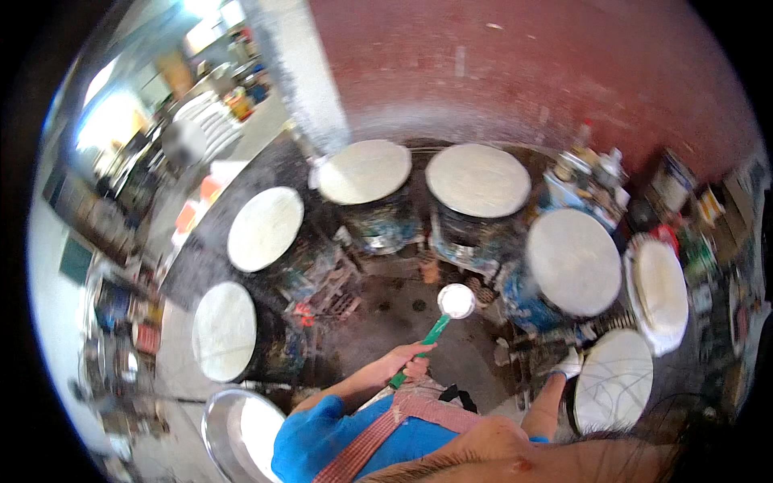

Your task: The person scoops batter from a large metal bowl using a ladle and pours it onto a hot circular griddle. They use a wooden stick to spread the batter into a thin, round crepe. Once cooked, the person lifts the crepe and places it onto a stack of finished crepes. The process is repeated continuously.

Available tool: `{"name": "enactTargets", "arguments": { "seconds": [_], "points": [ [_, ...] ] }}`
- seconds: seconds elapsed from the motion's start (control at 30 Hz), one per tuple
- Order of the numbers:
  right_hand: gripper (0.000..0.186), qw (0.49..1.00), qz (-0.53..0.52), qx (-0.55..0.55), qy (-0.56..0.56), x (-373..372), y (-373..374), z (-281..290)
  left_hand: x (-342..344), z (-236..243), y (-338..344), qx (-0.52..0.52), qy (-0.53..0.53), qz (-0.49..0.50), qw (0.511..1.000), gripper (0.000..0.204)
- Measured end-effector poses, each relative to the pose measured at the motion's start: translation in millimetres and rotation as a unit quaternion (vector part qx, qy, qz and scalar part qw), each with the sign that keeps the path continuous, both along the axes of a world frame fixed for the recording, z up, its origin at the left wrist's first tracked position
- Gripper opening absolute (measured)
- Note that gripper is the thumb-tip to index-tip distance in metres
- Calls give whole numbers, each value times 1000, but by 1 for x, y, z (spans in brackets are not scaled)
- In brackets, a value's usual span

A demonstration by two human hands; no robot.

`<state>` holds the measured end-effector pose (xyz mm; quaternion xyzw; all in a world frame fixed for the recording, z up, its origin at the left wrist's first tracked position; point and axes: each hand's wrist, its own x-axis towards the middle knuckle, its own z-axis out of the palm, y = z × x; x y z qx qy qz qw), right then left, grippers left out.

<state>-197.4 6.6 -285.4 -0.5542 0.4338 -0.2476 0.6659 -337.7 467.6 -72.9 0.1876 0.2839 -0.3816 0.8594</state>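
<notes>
My left hand [412, 361] is closed round the green handle of a ladle [457, 301]. Its round bowl holds something white and sits over the dark floor between the drums. At the lower right, my right hand [569, 365] seems to wear a white glove. It is beside the rim of a round griddle [615, 381] covered by a pale, thin sheet; its fingers are too small to read. Farther round stand more pale-topped griddles, among them one at the right [574, 262], one at the back [477, 180] and one at the left [225, 332].
A large metal basin [217, 435] of white liquid stands at my lower left. Stacked pale rounds [660, 286] rest at the far right. Bottles and tins [581, 173] crowd the back right, before a red wall [515, 72]. Reddish bricks [345, 306] lie near the left drums.
</notes>
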Motion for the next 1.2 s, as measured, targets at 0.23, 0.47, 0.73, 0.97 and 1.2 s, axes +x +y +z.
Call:
{"name": "enactTargets", "arguments": {
  "seconds": [0.23, 0.47, 0.73, 0.97, 1.2],
  "points": [
    [45, 970, 54, -217, 101, 5, 63, 27, -8, -13, 55, -16, -12, 93, 995, 16],
    [32, 859, 417, -293, 52, 13, 191, 43, -22, -11, 73, -10, -25, 209, 978, 17],
    [27, 542, 768, -339, -43, 63, 343, 48, -90, -28, 38, -135, -18, 491, 860, 21],
    [46, 325, 885, -292, -162, 20, 426, 54, -183, -36, -6, -98, 8, 701, 706, 14],
    [55, 114, 941, -209, -241, -113, 512, 82, -286, -49, -8, 411, 266, 703, 516, 24]
  ]
}}
